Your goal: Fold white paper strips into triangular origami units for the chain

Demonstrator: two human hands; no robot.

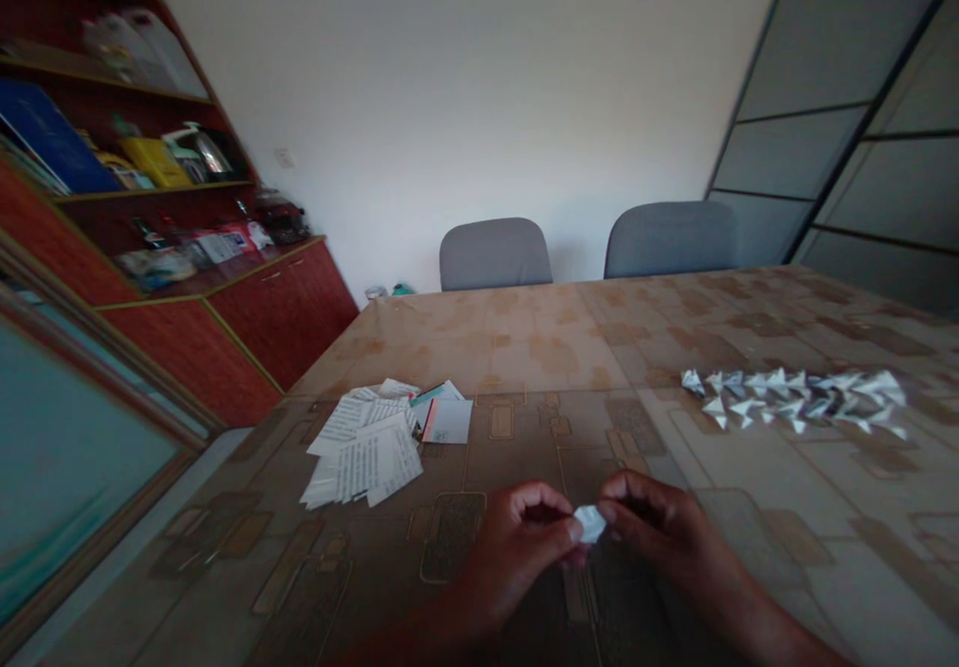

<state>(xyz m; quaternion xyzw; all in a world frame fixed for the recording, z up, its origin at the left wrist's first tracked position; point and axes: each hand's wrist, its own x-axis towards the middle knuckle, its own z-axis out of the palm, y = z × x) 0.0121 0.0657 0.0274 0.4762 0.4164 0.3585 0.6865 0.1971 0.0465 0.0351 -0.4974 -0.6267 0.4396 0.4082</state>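
The left grip and right grip pinch 1 small, creased, whitish paper piece.

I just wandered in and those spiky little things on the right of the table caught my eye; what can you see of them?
The folded pieces look like paper, mostly white with darker grey patches. Pointed tips stick out along both long sides. They lie close together in a long band running left to right on the patterned tabletop, right of and beyond both hands, which do not touch them. Blur hides the exact count and any print.
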